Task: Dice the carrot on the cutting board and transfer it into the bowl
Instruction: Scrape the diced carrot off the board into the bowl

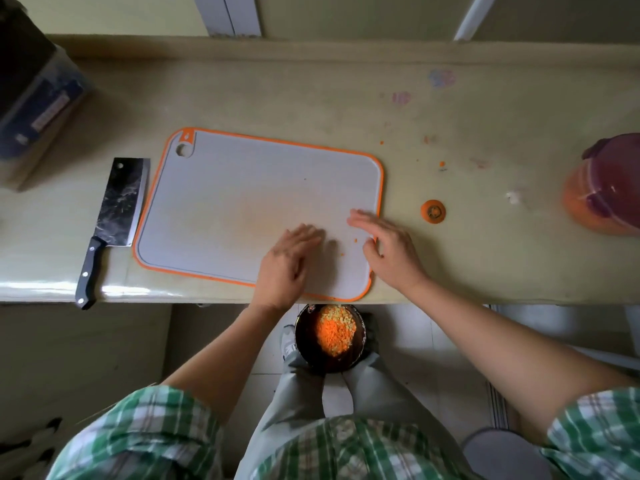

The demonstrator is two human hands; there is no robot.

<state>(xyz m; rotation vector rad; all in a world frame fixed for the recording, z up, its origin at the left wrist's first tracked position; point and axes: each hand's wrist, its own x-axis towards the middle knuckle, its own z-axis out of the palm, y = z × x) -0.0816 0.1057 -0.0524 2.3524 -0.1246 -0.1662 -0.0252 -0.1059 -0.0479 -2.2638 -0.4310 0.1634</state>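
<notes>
- The counter [485, 258] runs the full width of the view. Its near edge lies just past the person's knees, and a raised lip lines its far side.
- A dark box [38, 98] stands at the far left corner, well apart from the work.
- The cutting board [242, 188], grey with an orange rim, lies mid-counter. Most of its surface is bare, and its near right corner reaches the counter's edge.
- A tub with a purple lid [609, 181] sits at the right border, orange inside. What it contains cannot be told.
- The cleaver [119, 206] lies flat just beside the board's left edge, its handle pointing toward the person and jutting over the counter's edge.
- The dark bowl [302, 344] sits below the counter edge between the person's legs, right under the board's near corner. It holds a heap of diced carrot [334, 332].
- The left hand [287, 258] lies palm down on the board's near part, fingers straight and together, holding nothing.
- The right hand [391, 251] rests at the board's right edge, fingers stretched out flat, gripping nothing.
- The carrot stub [433, 212] stands on the counter just right of the board.
- A few carrot bits [355, 240] lie on the board between the hands.
</notes>
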